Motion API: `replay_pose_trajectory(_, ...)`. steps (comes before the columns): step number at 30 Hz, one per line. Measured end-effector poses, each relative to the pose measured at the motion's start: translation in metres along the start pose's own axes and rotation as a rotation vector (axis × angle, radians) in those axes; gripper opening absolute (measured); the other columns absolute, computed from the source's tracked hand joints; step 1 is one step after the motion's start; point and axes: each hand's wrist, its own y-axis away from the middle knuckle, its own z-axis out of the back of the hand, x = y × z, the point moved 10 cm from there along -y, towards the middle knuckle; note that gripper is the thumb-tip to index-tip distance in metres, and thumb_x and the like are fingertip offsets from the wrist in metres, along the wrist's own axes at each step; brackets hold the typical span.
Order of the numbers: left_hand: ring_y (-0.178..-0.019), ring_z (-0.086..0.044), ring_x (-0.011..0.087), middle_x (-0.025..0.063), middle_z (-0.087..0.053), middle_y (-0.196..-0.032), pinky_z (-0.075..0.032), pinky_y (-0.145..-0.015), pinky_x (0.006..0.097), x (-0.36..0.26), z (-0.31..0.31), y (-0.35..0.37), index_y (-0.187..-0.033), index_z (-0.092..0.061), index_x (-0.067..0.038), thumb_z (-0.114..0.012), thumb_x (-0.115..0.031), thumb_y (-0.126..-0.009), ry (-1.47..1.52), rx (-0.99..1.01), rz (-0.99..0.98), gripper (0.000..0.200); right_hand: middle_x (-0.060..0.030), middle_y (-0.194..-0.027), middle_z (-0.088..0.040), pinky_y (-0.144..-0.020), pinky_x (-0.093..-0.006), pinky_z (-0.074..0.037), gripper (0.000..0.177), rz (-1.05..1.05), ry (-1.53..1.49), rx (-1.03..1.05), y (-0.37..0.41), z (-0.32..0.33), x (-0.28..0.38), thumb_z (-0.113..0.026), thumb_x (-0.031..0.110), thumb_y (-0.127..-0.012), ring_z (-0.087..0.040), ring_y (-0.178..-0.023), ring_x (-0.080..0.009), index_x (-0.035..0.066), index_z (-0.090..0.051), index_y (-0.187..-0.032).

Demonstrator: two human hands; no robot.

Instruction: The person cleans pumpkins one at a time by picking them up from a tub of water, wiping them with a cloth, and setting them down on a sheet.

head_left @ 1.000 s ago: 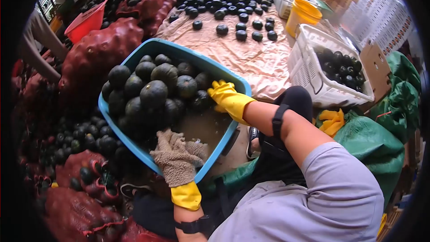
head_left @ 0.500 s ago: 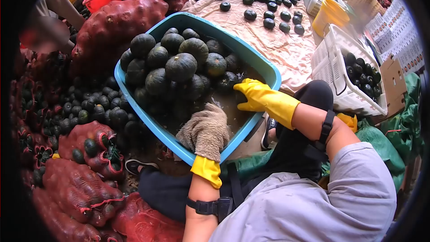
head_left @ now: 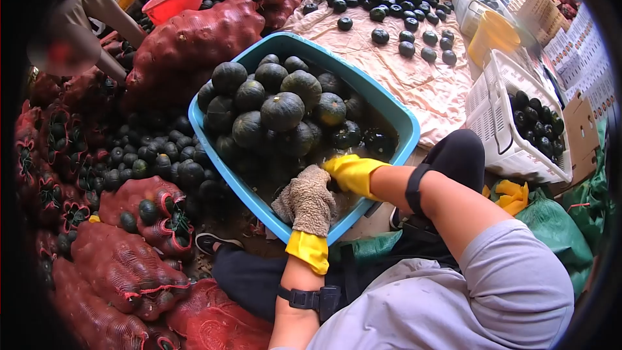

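Note:
A blue tub [head_left: 414,131] holds water and a heap of dark green pumpkins [head_left: 282,111]. Over its near edge, my left hand [head_left: 307,204] wears a yellow rubber glove with a brown-grey cloth covering the fingers, so the finger pose is hidden. My right hand [head_left: 353,174], also in a yellow glove, reaches down into the tub just right of the cloth; its fingertips are hidden, and I cannot make out what they touch. Several pumpkins lie low in the water beyond my right hand.
Red mesh sacks [head_left: 194,39] and loose pumpkins [head_left: 155,155] crowd the left. Pumpkins sit on a pale sheet [head_left: 389,78] behind. White crates [head_left: 518,155] and a yellow bucket [head_left: 494,37] stand right. A person's legs [head_left: 107,10] show at upper left.
My right hand has moved left and down, close to the cloth-covered left hand. A dark pumpkin now shows at the tub's right side. The whole view has shifted slightly.

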Motion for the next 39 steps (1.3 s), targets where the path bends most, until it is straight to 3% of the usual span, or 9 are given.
replay_pose_trajectory(3, -0.117, -0.073, 0.0370, 0.0120, -0.077, -0.119, -0.059, -0.099, 0.0475, 0.012, 0.040, 0.020, -0.125, -0.075, -0.017, -0.077, -0.005, -0.085, 0.443, -0.273, 0.101, 0.041, -0.0214, -0.137, -0.071, -0.098, -0.0439, -0.057, 0.081, -0.263, -0.317, -0.022, 0.067, 0.059, 0.010, -0.089, 0.055, -0.080, -0.071, -0.121, -0.0350, 0.012, -0.068, -0.144)
replay_pose_trajectory(6, -0.116, -0.075, 0.0384, 0.0156, -0.078, -0.121, -0.060, -0.098, 0.0457, 0.026, 0.035, 0.025, -0.126, -0.073, -0.017, -0.082, -0.012, -0.086, 0.542, -0.530, 0.090, 0.041, -0.0196, -0.143, -0.066, -0.109, -0.0433, -0.054, 0.062, 0.030, -1.235, -0.048, 0.080, 0.054, 0.005, -0.083, 0.032, -0.094, -0.067, -0.129, -0.0357, 0.009, -0.064, -0.149)
replay_pose_trajectory(12, -0.102, -0.078, 0.0333, 0.0095, -0.081, -0.109, -0.062, -0.089, 0.0441, -0.029, 0.133, 0.081, -0.129, -0.073, -0.022, -0.090, -0.024, -0.082, 0.699, -0.756, -0.073, 0.050, -0.0204, -0.149, -0.062, -0.121, -0.0465, -0.045, 0.067, 0.471, -0.217, -0.657, 0.140, 0.081, 0.108, -0.087, 0.035, -0.091, -0.060, -0.138, -0.0404, 0.010, -0.062, -0.148)
replay_pose_trajectory(16, -0.112, -0.070, 0.0407, 0.0224, -0.068, -0.138, -0.043, -0.110, 0.0526, -0.039, 0.072, 0.064, -0.158, -0.045, -0.005, -0.083, -0.029, -0.086, 0.135, -0.422, 0.151, 0.084, -0.0207, -0.137, -0.067, -0.107, -0.0437, -0.054, 0.066, 0.010, -0.934, -0.728, 0.078, 0.064, 0.018, -0.088, 0.037, -0.092, -0.067, -0.122, -0.0318, 0.010, -0.061, -0.146)
replay_pose_trajectory(18, -0.118, -0.071, 0.0410, 0.0234, -0.065, -0.142, -0.048, -0.108, 0.0515, -0.031, 0.064, 0.070, -0.157, -0.047, -0.003, -0.083, -0.026, -0.087, 0.226, -0.780, 0.034, 0.082, -0.0178, -0.139, -0.066, -0.112, -0.0430, -0.051, 0.067, -0.006, -1.118, -0.651, 0.103, 0.068, 0.053, -0.089, 0.034, -0.091, -0.064, -0.128, -0.0303, 0.012, -0.061, -0.148)
replay_pose_trajectory(22, -0.114, -0.072, 0.0445, 0.0226, -0.068, -0.136, -0.058, -0.099, 0.0504, -0.015, 0.105, 0.083, -0.145, -0.058, -0.002, -0.083, -0.018, -0.083, 0.499, -0.714, -0.112, 0.069, -0.0168, -0.150, -0.060, -0.122, -0.0439, -0.041, 0.074, 0.487, -0.808, -0.611, 0.131, 0.050, 0.102, -0.090, 0.029, -0.089, -0.057, -0.140, -0.0329, 0.010, -0.057, -0.153)
replay_pose_trajectory(26, -0.121, -0.068, 0.0448, 0.0264, -0.064, -0.138, -0.057, -0.098, 0.0524, -0.032, 0.066, 0.063, -0.145, -0.053, -0.003, -0.082, -0.015, -0.079, 0.099, -0.514, 0.084, 0.073, -0.0186, -0.140, -0.063, -0.116, -0.0473, -0.047, 0.063, 0.057, -0.704, -0.912, 0.109, 0.096, 0.066, -0.086, 0.023, -0.091, -0.061, -0.131, -0.0360, 0.008, -0.060, -0.147)
replay_pose_trajectory(28, -0.119, -0.067, 0.0436, 0.0259, -0.062, -0.138, -0.057, -0.098, 0.0508, -0.010, 0.083, 0.068, -0.145, -0.055, -0.005, -0.084, -0.018, -0.077, 0.724, -0.620, 0.111, 0.075, -0.0191, -0.144, -0.062, -0.118, -0.0470, -0.046, 0.062, 0.277, -0.754, -0.746, 0.122, 0.077, 0.087, -0.086, 0.021, -0.091, -0.060, -0.135, -0.0360, 0.009, -0.061, -0.146)
replay_pose_trajectory(39, -0.134, -0.061, 0.0424, 0.0209, -0.061, -0.148, -0.051, -0.108, 0.0508, -0.003, 0.099, 0.079, -0.157, -0.047, -0.010, -0.086, -0.028, -0.076, 0.341, -0.657, 0.066, 0.092, -0.0155, -0.145, -0.066, -0.114, -0.0410, -0.048, 0.056, 0.499, -0.769, -0.499, 0.122, 0.093, 0.109, -0.073, 0.033, -0.104, -0.063, -0.133, -0.0279, 0.004, -0.061, -0.150)
